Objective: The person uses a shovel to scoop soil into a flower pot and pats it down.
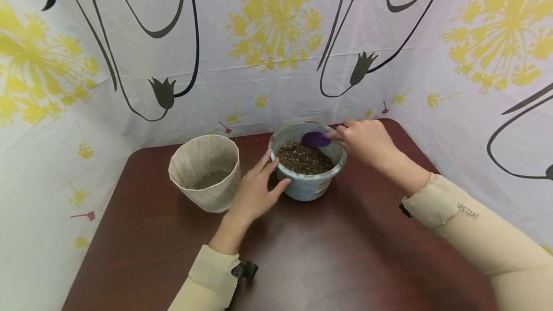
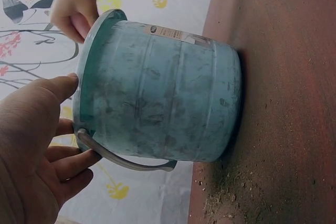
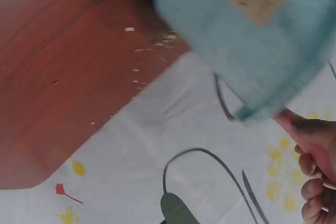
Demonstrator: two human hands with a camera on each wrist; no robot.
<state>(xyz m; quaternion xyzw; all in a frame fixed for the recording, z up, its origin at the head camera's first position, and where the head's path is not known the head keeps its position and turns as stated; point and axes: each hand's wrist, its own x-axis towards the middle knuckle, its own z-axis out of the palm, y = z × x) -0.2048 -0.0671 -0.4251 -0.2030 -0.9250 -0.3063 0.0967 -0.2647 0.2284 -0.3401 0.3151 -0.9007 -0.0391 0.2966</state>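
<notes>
A light blue bucket (image 1: pixel 302 188), holding dark soil (image 1: pixel 302 158), stands near the table's back edge. Spread fingers of my left hand (image 1: pixel 257 188) rest at the bucket's near left rim; the left wrist view has the thumb on the rim and the other fingertips beside the bucket's handle (image 2: pixel 131 165). At the far right rim, my right hand (image 1: pixel 367 140) grips a small trowel. Its purple blade (image 1: pixel 314 139) is inside the bucket, just above the soil. The pinkish trowel handle (image 3: pixel 310 148) shows in the right wrist view, with fingers curled round it.
Left of the bucket stands a ribbed whitish pot (image 1: pixel 216 198) with a little soil (image 1: pixel 209 180) at its bottom. Loose crumbs (image 2: pixel 231 198) lie on the dark red table (image 1: pixel 142 234). A patterned white cloth (image 1: pixel 207 104) hangs close behind and on both sides.
</notes>
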